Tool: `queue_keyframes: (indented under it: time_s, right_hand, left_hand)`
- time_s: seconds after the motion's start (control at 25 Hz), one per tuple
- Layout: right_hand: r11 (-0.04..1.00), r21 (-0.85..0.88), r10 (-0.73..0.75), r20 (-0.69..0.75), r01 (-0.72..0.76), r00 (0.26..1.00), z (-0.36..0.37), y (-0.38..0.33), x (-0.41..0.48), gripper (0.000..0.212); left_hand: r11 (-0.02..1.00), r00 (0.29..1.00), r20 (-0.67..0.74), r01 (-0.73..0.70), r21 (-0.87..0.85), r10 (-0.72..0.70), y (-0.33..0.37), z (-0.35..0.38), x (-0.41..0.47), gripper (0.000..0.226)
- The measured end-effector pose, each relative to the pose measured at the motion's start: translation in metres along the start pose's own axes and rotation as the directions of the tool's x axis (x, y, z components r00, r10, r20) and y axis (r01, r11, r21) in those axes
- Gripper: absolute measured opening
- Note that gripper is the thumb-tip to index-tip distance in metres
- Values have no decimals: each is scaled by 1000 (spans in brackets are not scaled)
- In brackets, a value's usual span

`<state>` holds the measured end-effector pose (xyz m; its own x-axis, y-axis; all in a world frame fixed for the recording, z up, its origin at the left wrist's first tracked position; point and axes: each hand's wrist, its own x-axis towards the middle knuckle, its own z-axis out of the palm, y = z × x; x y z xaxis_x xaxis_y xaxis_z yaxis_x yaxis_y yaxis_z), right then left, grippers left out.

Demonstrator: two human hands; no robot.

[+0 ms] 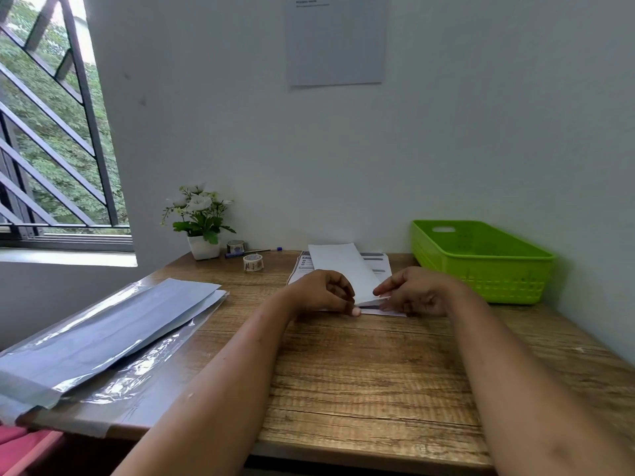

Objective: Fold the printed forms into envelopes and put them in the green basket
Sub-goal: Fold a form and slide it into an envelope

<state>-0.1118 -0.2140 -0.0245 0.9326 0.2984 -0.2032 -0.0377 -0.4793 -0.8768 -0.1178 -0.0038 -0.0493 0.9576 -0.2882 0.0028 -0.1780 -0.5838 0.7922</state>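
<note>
While pressed to the wooden desk [360, 365], left hand [321, 292] and right hand [417, 290], fingers curled, pinching the folded form [347, 266]

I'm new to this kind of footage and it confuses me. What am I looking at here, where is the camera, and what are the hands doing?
There is no machine: a person wears one wide-angle camera on the head, looking down at their own bare arms over a wooden table. The left hand and right hand both pinch the near edge of a white folded sheet, which lies on a stack of printed forms. At the right stands the green basket, with nothing visible inside. At the left lies a pack of envelopes in clear plastic. At the back are a potted plant, two tape rolls and a pen.
</note>
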Motion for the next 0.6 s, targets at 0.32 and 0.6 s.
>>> queue_keyframes:
  time_s: [0.32,0.6]
  right_hand:
    - [917,-392,-203,-311,69,928,12,10,26,7]
    - [672,-672,-650,-335,310,682,27,-3,18,13]
  left_hand:
    - [1000,996,-86,-12,25,14,-2,0,1,24]
    - [988,942,-334,-81,-131,33,-3,0,6,13]
